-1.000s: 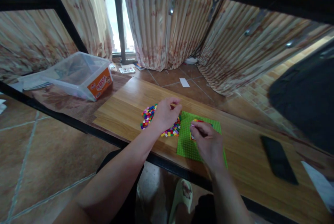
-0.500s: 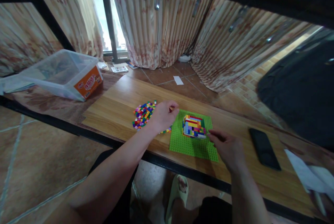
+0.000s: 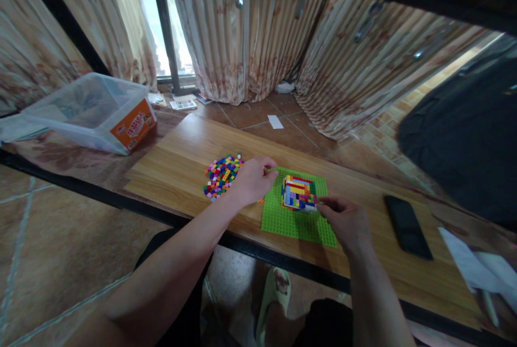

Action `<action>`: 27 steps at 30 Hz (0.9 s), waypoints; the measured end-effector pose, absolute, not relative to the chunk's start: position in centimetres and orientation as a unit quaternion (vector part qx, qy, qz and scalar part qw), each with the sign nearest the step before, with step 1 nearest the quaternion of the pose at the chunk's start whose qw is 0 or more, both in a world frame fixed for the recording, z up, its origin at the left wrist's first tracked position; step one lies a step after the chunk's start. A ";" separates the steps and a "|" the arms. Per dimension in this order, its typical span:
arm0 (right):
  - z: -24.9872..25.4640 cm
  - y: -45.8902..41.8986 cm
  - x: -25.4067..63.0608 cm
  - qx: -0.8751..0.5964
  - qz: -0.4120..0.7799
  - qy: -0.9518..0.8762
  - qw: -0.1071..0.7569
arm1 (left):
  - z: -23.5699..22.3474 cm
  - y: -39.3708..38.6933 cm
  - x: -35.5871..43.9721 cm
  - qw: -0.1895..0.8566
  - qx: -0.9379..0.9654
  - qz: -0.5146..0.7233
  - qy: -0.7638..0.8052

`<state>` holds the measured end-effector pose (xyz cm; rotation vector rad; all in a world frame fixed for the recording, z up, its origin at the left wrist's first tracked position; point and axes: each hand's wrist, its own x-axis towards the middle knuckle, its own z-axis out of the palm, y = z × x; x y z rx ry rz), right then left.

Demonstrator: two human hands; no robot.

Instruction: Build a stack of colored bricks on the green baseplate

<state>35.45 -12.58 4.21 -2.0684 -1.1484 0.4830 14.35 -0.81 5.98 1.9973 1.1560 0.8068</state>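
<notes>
My left hand [image 3: 253, 179] is closed in a loose pinch at the far left corner of the green studded baseplate [image 3: 278, 223]. Whatever sits between its thumb and forefinger is too small to make out. On the baseplate stands a blocky build of multicoloured toy bricks [image 3: 298, 194]. The fingers of my right hand [image 3: 345, 223] are pinched together at the build's right front corner; any piece in them is hidden. Loose small bricks [image 3: 222, 175] lie in a pile left of the baseplate, partly covered by my left hand and wrist.
A clear plastic tub [image 3: 92, 115] with an orange label stands at the left. To the right, a black phone [image 3: 407, 227] lies on the wooden board [image 3: 169, 161], with white papers [image 3: 468, 261] beyond it. Patterned curtains [image 3: 258, 40] hang behind.
My right hand has shifted slightly left, its fingertips now at the brick build's corner. My left hand has stayed nearly in place. The whole view has tilted a little.
</notes>
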 end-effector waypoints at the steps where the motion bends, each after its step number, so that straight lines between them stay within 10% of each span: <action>1: 4.3 -12.6 35.4 -0.804 0.181 -0.442 0.353 | 6.0 -0.8 14.3 0.341 0.768 0.309 0.446; 27: 3.4 -12.0 36.4 -0.795 0.259 -0.432 0.337 | 5.9 -1.2 14.4 0.349 0.775 0.295 0.437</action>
